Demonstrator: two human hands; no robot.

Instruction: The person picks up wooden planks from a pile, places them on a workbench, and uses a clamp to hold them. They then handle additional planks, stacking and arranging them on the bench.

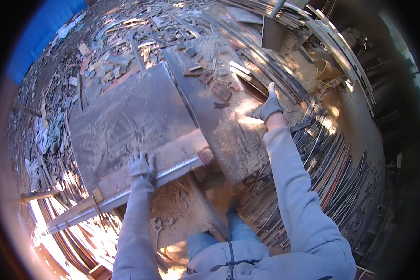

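My left hand point(142, 168), in a grey work glove, lies with its fingers spread on a long wooden board point(179, 148) along the near edge of a dark metal tabletop point(126, 105). A pale toothed metal strip point(177, 167) runs beside the board, below the fingers. Farther right, my gloved right hand point(268, 108) reaches over the dusty right part of the table point(233, 147). Its fingers are apart, beside the near end of some narrow wooden strips point(251, 86). Whether it touches them I cannot tell.
A narrow slot point(184, 98) divides the tabletop. Wood offcuts point(220, 91) lie beyond it on the right. Long thin strips point(326, 172) are stacked to my right. Scrap wood point(121, 60) covers the ground at the far left. A dark upright panel point(273, 33) stands at the back.
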